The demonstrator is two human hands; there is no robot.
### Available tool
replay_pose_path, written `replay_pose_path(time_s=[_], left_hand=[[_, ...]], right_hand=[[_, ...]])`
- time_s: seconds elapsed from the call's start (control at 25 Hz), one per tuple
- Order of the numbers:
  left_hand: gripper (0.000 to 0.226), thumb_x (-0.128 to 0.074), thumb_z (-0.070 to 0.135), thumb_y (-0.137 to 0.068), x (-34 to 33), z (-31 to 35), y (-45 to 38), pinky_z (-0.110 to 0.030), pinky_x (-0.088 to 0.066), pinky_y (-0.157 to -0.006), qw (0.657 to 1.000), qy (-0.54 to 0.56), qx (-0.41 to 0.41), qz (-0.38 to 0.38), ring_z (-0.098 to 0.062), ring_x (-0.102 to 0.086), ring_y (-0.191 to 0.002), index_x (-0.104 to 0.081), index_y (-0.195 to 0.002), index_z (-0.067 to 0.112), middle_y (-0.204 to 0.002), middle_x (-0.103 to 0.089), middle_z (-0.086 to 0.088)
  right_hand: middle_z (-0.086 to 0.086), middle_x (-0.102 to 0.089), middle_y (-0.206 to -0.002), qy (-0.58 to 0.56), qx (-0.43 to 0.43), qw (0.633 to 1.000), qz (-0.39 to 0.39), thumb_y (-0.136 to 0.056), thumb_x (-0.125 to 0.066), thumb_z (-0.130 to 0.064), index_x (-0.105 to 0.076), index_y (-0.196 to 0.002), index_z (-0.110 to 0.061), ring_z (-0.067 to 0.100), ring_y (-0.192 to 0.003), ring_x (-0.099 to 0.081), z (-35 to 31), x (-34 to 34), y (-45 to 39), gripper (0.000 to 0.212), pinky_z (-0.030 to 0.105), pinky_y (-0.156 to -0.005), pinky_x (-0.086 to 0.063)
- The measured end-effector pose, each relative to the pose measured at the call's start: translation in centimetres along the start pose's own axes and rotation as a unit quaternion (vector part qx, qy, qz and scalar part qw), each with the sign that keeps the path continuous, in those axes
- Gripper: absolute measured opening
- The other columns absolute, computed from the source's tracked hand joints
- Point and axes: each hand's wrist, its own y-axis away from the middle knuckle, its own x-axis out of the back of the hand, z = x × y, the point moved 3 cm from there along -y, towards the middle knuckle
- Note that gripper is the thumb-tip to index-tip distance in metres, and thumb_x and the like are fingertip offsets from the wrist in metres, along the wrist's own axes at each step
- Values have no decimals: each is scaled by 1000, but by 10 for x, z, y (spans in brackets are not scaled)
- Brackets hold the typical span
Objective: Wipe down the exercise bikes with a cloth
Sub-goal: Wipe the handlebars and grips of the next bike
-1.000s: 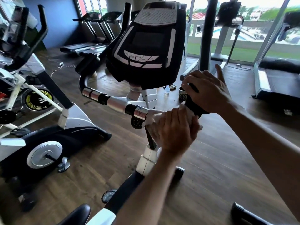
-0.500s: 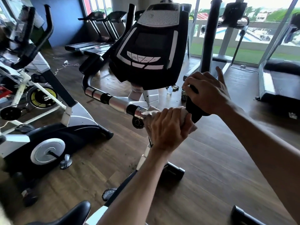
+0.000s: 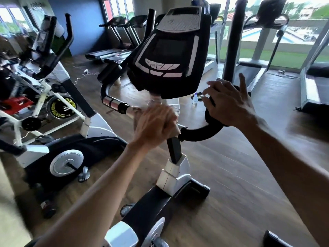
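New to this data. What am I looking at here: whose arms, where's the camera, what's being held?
There is no robot. A person wears one wide-angle camera on the head, so the picture looks forward and down along that person's own two bare arms. The room is a gym with a wooden floor.

In front stands an exercise bike with a black console on top. The left hand is curled around the handlebar's middle section, just right of the silver sensor grip. The task says it wipes with a cloth, but the hand is blurred and covers any cloth, so I cannot see one here. The right hand holds the black right handlebar, thumb raised.

Around: another bike on the left, treadmills behind, and a small bottle on the floor.
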Motion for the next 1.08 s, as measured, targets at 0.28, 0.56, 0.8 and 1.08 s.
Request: replay_pose_path(time_s=[0.28,0.56,0.8,1.08], left_hand=[[35,-45,35,-93,-15,-9,-8,-31,-38,-86,994,13,-110,6,-16,-69,-92,-78,-99,25,-100,-77,8],[32,-53,31,-86,-27,31,9,-39,-45,-88,982,69,-166,50,-23,-64,-97,-74,-103,14,-102,-74,0],[28,-51,27,-88,-24,18,10,-38,-44,-91,996,56,-51,49,-25,-64,-95,-74,-96,13,-97,-74,-2],[39,-41,38,-95,-22,-10,-2,-38,-49,-89,993,48,-103,-29,-23,-69,-97,-75,-105,21,-106,-76,2]], right_hand=[[-2,-22,-168,50,-38,998,0,-92,-21,-53,-48,-147,-25,18,-156,-13,-13,-10,12,67,60,-122,6],[-4,-28,-165,69,-57,996,4,-95,-27,-49,-56,-139,-29,18,-155,-18,-15,-8,16,57,63,-121,3],[-5,-23,-167,83,-83,993,0,-101,-31,-42,-53,-141,-32,15,-155,-13,-20,-6,14,47,63,-120,6],[-4,-25,-167,81,-66,995,4,-97,-19,-49,-54,-141,-30,18,-155,-18,-20,-7,17,59,62,-122,-1]])
